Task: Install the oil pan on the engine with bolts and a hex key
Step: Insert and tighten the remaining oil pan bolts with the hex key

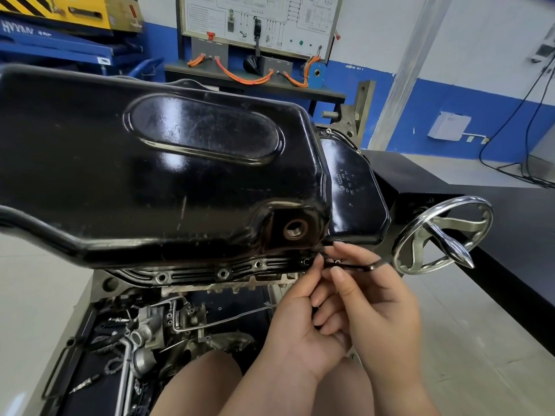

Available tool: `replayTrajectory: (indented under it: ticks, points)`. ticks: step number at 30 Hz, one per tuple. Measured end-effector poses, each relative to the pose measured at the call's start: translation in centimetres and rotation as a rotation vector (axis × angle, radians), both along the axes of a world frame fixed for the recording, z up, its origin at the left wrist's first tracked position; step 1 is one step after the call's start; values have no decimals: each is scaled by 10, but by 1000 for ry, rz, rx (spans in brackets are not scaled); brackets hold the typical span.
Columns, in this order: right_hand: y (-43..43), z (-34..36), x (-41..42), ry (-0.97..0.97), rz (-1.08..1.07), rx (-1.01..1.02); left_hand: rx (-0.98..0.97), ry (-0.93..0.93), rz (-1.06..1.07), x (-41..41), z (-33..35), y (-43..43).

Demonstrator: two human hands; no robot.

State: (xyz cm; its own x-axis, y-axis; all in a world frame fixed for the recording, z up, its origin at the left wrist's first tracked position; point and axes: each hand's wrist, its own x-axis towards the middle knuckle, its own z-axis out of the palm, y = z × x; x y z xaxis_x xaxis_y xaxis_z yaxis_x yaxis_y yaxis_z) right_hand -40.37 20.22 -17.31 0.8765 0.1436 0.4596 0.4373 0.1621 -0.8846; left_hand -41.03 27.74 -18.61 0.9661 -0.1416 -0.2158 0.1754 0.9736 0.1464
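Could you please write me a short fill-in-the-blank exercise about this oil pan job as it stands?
1. The oil pan is painted ___.
2. The left hand and right hand together hold a ___ at the pan's near flange.
3. The threaded drain hole in the pan's side holds ___ plug.
4. The chrome handwheel stands to the ___ of both hands.
Missing words: black; hex key; no; right.
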Motion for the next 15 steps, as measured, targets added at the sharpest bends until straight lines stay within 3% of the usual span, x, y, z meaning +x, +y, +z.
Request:
replayTrajectory:
  ticks: [9, 15]
  points:
    - [2, 1, 2, 75, -80, 17, -8, -35, -6, -1, -3, -2]
    - [-1, 5, 0, -99, -16, -85, -4, -4, 9, 0, -2, 0]
